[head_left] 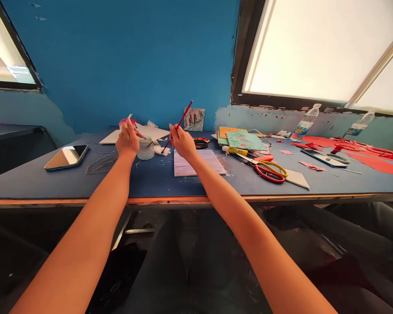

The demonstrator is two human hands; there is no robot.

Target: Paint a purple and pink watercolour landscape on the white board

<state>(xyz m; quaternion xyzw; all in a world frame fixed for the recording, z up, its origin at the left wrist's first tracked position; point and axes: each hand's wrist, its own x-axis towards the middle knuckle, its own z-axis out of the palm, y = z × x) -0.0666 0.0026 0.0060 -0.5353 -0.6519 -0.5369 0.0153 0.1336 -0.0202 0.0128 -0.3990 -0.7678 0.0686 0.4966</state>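
Observation:
My right hand is closed round a thin red paintbrush, whose lower end slants down to a crumpled white tissue. Beneath that wrist lies a flat board painted pale purple. My left hand is raised beside a clear jar. Its fingers are closed on a small pale item, too small to name. Behind the left hand is a pink container, partly hidden. A dark palette with bright paint spots sits just behind the purple board.
A phone and dry twigs lie at the left. To the right are scissors, a yellow tube, painted boards, bottles and red paper. A small landscape picture leans on the wall. A person's legs show at lower right.

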